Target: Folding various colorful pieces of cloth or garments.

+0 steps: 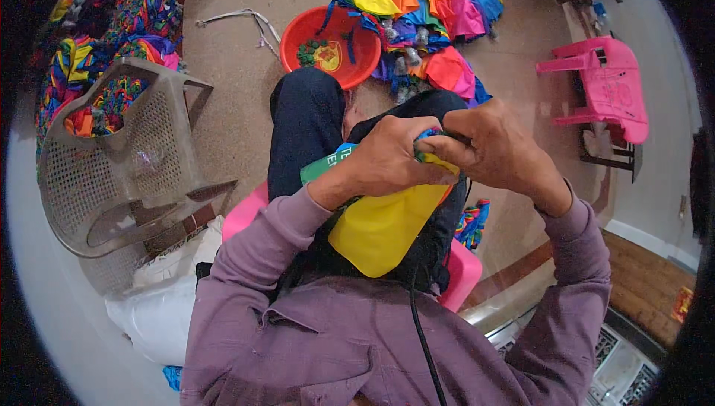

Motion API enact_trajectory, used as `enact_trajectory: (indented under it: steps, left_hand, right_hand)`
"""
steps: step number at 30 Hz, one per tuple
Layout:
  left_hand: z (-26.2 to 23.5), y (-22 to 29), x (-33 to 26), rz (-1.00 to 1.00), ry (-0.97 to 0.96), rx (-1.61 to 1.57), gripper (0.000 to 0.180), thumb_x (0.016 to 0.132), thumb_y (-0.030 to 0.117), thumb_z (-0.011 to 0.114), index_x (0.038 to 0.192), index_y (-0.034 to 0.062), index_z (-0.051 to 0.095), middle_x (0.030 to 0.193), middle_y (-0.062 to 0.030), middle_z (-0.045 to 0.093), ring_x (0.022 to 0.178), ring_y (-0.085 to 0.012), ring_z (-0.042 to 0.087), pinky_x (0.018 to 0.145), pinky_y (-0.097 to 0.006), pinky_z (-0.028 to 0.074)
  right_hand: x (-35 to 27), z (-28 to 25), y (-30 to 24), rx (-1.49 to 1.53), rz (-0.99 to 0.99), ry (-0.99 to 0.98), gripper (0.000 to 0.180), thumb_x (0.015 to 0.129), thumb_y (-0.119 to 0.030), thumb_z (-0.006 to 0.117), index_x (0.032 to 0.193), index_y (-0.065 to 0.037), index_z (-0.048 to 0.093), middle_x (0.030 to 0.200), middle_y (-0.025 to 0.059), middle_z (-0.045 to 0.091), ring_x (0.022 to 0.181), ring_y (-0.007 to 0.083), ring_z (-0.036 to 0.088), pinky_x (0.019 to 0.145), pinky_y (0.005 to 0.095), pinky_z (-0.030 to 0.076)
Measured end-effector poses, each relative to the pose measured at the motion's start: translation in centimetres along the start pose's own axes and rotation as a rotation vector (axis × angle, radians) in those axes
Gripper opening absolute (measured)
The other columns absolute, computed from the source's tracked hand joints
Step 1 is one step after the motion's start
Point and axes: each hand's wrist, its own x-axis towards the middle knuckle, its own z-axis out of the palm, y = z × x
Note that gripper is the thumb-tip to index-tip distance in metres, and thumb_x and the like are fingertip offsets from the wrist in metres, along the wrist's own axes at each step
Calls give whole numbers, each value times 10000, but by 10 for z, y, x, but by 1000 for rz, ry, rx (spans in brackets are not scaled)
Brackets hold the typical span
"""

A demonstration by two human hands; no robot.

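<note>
A limp, multicoloured fabric piece point(383, 227) hangs in the person's lap, its largest visible panel bright yellow, with green, blue and orange edges bunched up at the top where both hands meet. The left hand point(389, 159) is curled shut over that bunched top, fingers wrapped around the cloth; the right hand point(497, 149) is closed too, pinching the same gathered edge right beside the left, so the two hands touch or nearly touch. The yellow panel droops below the hands, toward the person's purple-sleeved body, and a black cord point(421, 328) runs down past it. Beyond the hands, past the dark-trousered knees, a red plastic basin point(316, 30) sits on the tan floor point(231, 86), with small green pieces inside. Just to the right of it lies a heap of similar coloured fabric pieces point(428, 11). To the left of the left hand a grey plastic chair point(126, 160) lies tipped over, with a pile of colourful cloth point(112, 11) behind it. Well to the right of the right hand lies a pink plastic chair point(607, 86).
</note>
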Motion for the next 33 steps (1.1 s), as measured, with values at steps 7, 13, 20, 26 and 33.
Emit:
enact_trajectory:
  steps: [7, 13, 20, 26, 33]
  left_hand:
    - [-6, 3, -1, -95, 40, -103, 428, 761, 342, 889, 945, 42, 644, 843, -122, 672, 774, -220, 633, 738, -373, 492]
    - [-5, -3, -1, -78, 48, -214, 435, 770, 343, 890, 960, 36, 648, 842, -86, 677, 787, -168, 619, 743, -352, 494]
    - [-7, 6, -2, -76, 21, -215, 472, 771, 341, 885, 1043, 24, 667, 920, -109, 715, 845, -188, 654, 803, -354, 515]
    - [-3, 3, 1, -23, 43, -131, 461, 767, 315, 882, 1060, 27, 674, 960, -136, 729, 888, -212, 683, 828, -357, 519]
    - [1, -5, 2, 4, 60, -164, 420, 758, 277, 890, 1025, 37, 673, 930, -130, 718, 866, -203, 675, 807, -358, 517]
  right_hand:
    - [6, -22, 16, 219, -50, 36, 264, 907, -226, 737, 897, -8, 589, 660, 165, 497, 570, 310, 523, 552, 423, 409]
    - [4, -17, 17, 185, -213, -39, 237, 905, -169, 716, 1025, -10, 589, 760, 160, 556, 657, 321, 569, 606, 433, 436]
    - [10, -13, 13, 98, -281, -63, 217, 917, -155, 690, 1004, -6, 557, 812, 179, 574, 746, 403, 594, 640, 471, 445]
    - [10, -8, 8, 70, -171, -91, 223, 955, -183, 649, 884, -2, 539, 741, 222, 534, 706, 449, 566, 603, 498, 425]
    - [6, 0, -3, -27, -5, -37, 293, 963, -216, 645, 802, 5, 539, 687, 249, 496, 657, 449, 551, 571, 485, 417]
